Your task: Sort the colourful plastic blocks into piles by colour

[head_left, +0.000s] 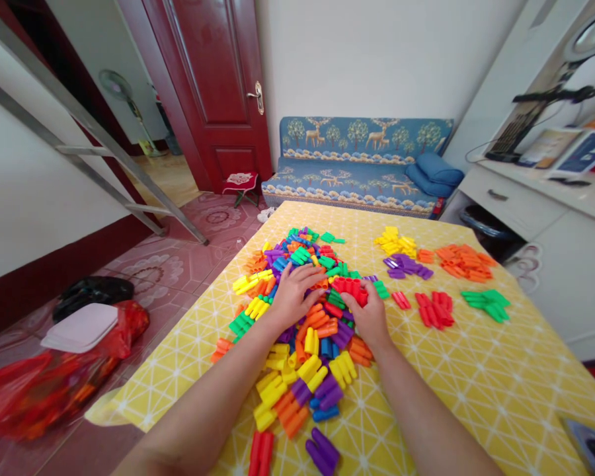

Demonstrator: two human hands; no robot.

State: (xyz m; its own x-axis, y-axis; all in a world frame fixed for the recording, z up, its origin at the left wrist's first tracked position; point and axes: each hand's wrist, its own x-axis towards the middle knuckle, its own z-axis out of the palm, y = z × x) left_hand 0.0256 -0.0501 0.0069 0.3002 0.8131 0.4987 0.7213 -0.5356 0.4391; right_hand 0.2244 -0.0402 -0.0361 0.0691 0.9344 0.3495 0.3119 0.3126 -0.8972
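A mixed pile of plastic bullet-shaped building blocks in red, orange, yellow, green, blue and purple lies on the yellow patterned tablecloth. My left hand rests over the upper part of this pile, its fingers stretched forward and apart among the pieces. On the pile's right side, my right hand is closed on some red blocks, pinched between thumb and fingers. Sorted groups lie farther right: red blocks, green blocks, orange blocks, purple blocks and yellow blocks.
Near the front edge lie a red block and a purple block. A blue patterned sofa stands behind the table. At the right is a white cabinet; on the left, a metal ladder and a red plastic bag.
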